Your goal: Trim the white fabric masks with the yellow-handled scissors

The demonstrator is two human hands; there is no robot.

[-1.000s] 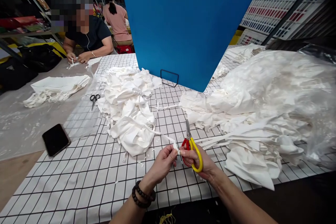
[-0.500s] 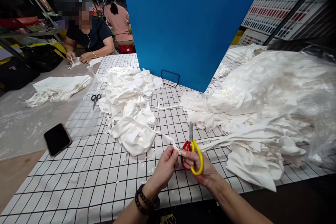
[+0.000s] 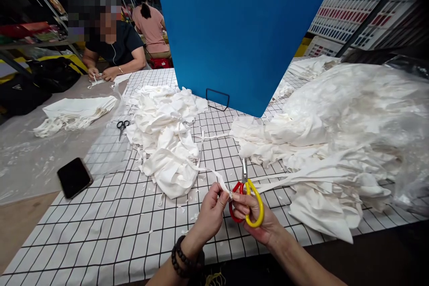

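My left hand (image 3: 212,210) pinches the end of a thin white fabric strap (image 3: 220,179), which runs back to a rumpled pile of white cloth pieces (image 3: 169,138). Close against it, my right hand (image 3: 256,216) holds scissors (image 3: 255,203) with one red and one yellow handle, the blades pointing away from me. The thumb and fingertip of that hand also meet at the strap's end, where a small pale bit shows, too small to name. More white straps (image 3: 275,182) reach in from a heap of white garments (image 3: 331,196) on the right.
A blue panel (image 3: 241,40) stands behind the piles. Clear plastic bagging (image 3: 368,98) covers the right heap. Black scissors (image 3: 122,128) and a phone (image 3: 74,178) lie left on the checked tablecloth (image 3: 117,232). Scraps are scattered near my hands. A co-worker (image 3: 115,49) handles white cloth at far left.
Both hands stay together at the strap's end. My right hand and the scissors have shifted slightly right and toward me, with the blades turned a little.
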